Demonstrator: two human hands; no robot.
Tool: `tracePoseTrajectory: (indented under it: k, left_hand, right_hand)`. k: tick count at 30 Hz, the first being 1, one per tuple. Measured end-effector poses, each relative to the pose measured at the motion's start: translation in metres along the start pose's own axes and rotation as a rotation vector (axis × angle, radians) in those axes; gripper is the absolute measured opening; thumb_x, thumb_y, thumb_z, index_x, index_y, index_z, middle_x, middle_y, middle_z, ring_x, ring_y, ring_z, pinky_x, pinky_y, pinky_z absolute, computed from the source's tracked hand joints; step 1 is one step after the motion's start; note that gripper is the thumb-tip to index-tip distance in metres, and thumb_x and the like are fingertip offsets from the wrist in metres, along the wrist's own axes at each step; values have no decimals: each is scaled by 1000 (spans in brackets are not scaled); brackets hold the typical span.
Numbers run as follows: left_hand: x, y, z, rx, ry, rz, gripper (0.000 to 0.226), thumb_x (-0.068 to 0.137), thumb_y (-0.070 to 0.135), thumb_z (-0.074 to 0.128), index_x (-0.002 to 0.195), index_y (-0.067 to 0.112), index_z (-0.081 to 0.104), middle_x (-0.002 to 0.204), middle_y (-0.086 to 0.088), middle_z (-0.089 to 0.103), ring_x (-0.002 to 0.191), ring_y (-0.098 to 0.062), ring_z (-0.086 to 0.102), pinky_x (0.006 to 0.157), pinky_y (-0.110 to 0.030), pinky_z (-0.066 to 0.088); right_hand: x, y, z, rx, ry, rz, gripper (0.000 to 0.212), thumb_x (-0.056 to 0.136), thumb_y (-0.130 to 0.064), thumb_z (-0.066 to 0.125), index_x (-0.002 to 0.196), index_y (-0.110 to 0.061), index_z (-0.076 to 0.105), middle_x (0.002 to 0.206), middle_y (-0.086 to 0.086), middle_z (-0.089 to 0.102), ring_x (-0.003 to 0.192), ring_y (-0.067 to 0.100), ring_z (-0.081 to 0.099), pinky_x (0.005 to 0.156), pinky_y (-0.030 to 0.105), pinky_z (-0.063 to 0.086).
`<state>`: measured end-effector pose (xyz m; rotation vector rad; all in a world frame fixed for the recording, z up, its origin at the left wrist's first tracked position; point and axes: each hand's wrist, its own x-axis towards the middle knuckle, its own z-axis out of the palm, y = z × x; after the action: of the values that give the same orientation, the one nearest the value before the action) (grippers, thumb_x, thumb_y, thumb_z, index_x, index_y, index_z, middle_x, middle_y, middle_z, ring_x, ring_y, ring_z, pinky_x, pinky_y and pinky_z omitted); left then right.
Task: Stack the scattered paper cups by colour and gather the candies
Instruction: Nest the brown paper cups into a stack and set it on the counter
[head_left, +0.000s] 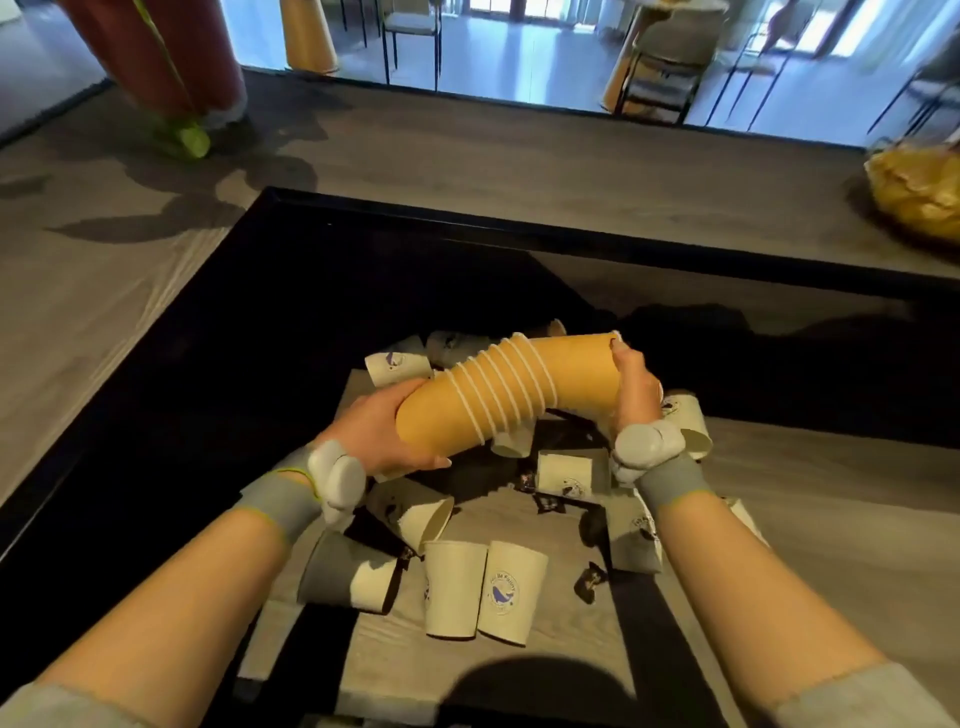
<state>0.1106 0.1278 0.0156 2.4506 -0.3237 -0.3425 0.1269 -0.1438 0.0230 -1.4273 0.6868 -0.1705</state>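
Observation:
A long curved stack of orange paper cups (509, 395) is held level above the table. My left hand (384, 436) grips its closed bottom end and my right hand (636, 384) grips its open rim end. Below it, several white paper cups with a blue logo lie scattered: two stand upside down side by side (483, 590), one lies tipped at the left (415, 509), another lies in shadow (353, 577), others lie at the right (571, 473) and behind the stack (397, 364). Small dark-wrapped candies (589, 579) lie between the cups.
The cups lie on a grey wooden table (810, 519) inside a black frame (467, 228). A yellow crinkled bag (919, 192) sits at the far right. A red pillar (156, 57) and chairs (670, 57) stand beyond the far edge.

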Motion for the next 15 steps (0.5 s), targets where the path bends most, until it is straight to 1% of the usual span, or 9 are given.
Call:
tracePoseTrajectory:
  k: [1,3,5,7,8,10,11,13,15]
  left_hand:
    - [3,5,4,22,4,21,99,52,41,85,137,31,34,133,1,51,124,-23,45,106,-40,37]
    - [6,14,12,47,8,79,96,53,40,85,135,29,37,129,2,53,120,-20,47,100,-27,35]
    - [8,16,17,33,7,96,93,53,39,85,133,28,39,124,3,55,115,-18,49,91,-24,34]
    - [7,9,15,18,-4,81,95,52,41,84,134,29,38,124,4,54,115,-18,49,91,-26,35]
    - [6,5,13,27,-16,70,97,52,42,84,135,30,36,125,4,54,115,-18,49,92,-27,36]
    - [1,-7,7,45,-11,25,100,52,43,84,137,30,33,125,3,52,112,-16,48,92,-27,36]
    - [-1,-12,2,38,4,-7,101,52,43,85,137,31,33,124,4,52,110,-14,47,91,-28,36]
    - [-3,-20,-8,-22,46,-88,101,50,43,85,136,34,32,120,6,51,110,-15,47,93,-32,38]
    - [-1,-26,-17,-53,84,-148,100,50,44,85,135,36,33,122,4,52,113,-20,48,97,-39,41]
  right_hand:
    - [-2,2,2,-4,-69,52,47,86,-43,50,122,-14,52,111,9,58,97,24,53,83,33,41]
    - [-5,9,7,-66,-269,97,47,86,-48,46,120,-16,49,124,13,55,103,25,55,92,38,45]
    - [-4,18,11,-98,-408,147,65,84,-58,41,136,-19,37,141,12,43,124,27,45,109,44,33]
    - [-2,25,17,-144,-473,179,78,80,-68,37,143,-23,26,147,8,34,134,26,34,115,43,24]
    - [1,28,18,-183,-513,163,79,78,-71,35,143,-25,26,148,6,33,135,24,32,115,42,23]
    - [3,28,23,-211,-643,113,61,83,-69,27,134,-37,38,142,-1,38,131,18,36,112,37,27]
    - [7,27,27,-208,-661,74,51,88,-63,24,128,-39,44,138,0,41,128,17,39,109,36,31]
    - [25,22,36,-343,-484,-113,45,95,-47,28,128,-23,48,136,9,47,124,20,44,103,36,36]
    - [48,16,39,-637,-261,-322,47,94,-38,43,130,-9,44,132,18,49,120,27,47,98,37,40]
